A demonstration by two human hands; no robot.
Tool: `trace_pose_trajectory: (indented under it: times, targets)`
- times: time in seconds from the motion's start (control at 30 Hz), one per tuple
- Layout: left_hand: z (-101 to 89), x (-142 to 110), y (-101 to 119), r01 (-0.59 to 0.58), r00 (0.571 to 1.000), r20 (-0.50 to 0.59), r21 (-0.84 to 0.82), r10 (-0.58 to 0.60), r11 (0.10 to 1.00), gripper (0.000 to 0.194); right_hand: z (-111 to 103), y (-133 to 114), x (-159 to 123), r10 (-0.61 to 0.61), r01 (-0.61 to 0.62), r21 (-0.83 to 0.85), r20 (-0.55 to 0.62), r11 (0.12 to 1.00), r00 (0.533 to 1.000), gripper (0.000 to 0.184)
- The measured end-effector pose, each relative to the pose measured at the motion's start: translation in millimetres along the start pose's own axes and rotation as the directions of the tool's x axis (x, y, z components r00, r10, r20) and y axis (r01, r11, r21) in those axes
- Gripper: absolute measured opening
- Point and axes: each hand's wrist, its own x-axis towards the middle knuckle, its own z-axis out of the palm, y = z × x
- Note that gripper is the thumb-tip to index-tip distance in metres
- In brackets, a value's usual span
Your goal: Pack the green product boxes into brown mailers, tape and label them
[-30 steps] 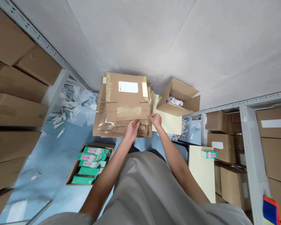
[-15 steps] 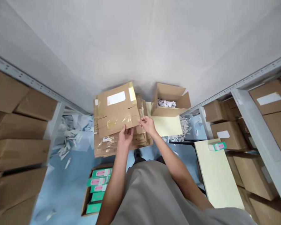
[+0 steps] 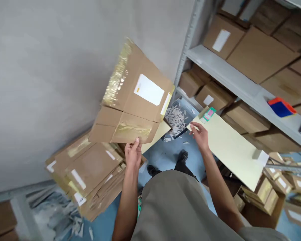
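Note:
My left hand grips the lower edge of a flattened cardboard box, thumb on top. The sheet is held up at a tilt; it bears a white label and strips of shiny yellowish tape. My right hand is off the cardboard, fingers loosely bent and apart with nothing in them, close to the near-left edge of a pale table. Below and left of the raised sheet lies a pile of flattened cardboard. The open carton seen earlier is hidden behind the sheet.
A small green-and-pink box sits at the table's far end. Paper strips fill a bin beside it. Metal shelving with brown cartons stands on the right, holding a red-and-blue object. More cartons are at lower right.
The flattened box has come up off the pile in my left hand. My right hand has let go of it and moved right. The view has turned right toward the shelving.

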Motion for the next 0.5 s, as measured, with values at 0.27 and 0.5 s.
trace_pose_trajectory:
  times: [0.27,0.5]
  targets:
    - [159.5,10.7,-149.8,0.058,0.869,0.412,0.466,-0.274,0.883,0.056,-241.1,95.6,57.8,0.104,-0.1,0.029,-0.392,0.995,0.914,0.075]
    - [291.1,6.3,-301.1,-0.232,0.575,0.633,0.734,-0.519,0.638,0.071,-387.3,196.4,55.1,0.22,-0.192,0.108,-0.474,0.975,0.852,0.037]
